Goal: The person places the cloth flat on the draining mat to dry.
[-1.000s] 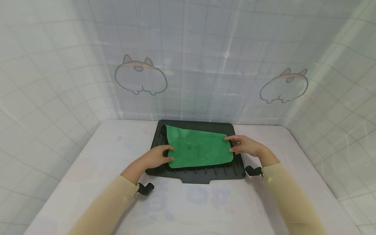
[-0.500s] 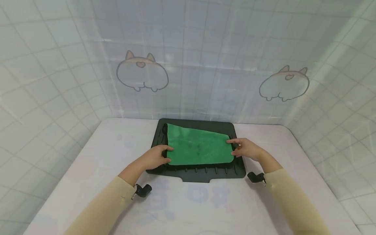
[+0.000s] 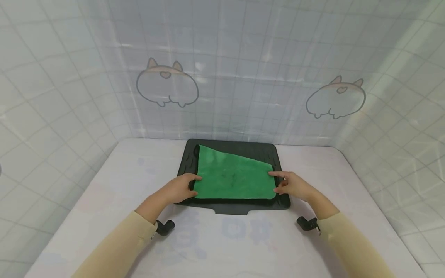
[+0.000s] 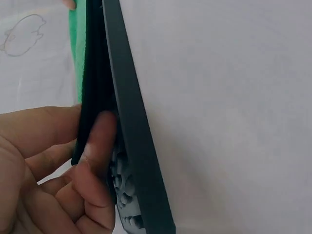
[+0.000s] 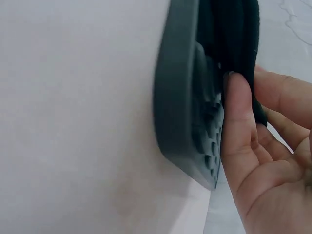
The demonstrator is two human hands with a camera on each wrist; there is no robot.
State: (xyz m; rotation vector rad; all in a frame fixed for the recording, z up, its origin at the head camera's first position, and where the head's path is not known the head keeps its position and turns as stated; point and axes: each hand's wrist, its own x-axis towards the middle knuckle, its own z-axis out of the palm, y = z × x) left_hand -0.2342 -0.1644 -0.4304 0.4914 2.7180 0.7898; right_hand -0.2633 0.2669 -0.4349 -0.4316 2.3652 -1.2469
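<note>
A green cloth (image 3: 234, 175) with a black underside lies over a dark grey ridged tray (image 3: 233, 146), its far edge slanting down to the right. At the cloth's left side, my left hand (image 3: 179, 188) pinches the edge near the front corner. My right hand (image 3: 295, 185) pinches the right edge. In the left wrist view the left hand (image 4: 53, 170) has thumb and fingers on either side of the dark layer, just inside the tray's rim (image 4: 139, 131). The right wrist view shows the right hand (image 5: 273, 151) gripping the black underside (image 5: 239, 39) beside the studded tray.
The tray stands on a white table (image 3: 229, 247) with faint printed patterns, its far edge close to the tiled-pattern back wall (image 3: 250, 77). Similar walls rise at left and right. A small black device (image 3: 165, 227) sits at the left wrist, another black device (image 3: 307, 223) at the right.
Both hands have moved toward me, the right one more, bringing the cloth's near edge lower over the tray. The far edge slants more steeply. The tray keeps its place.
</note>
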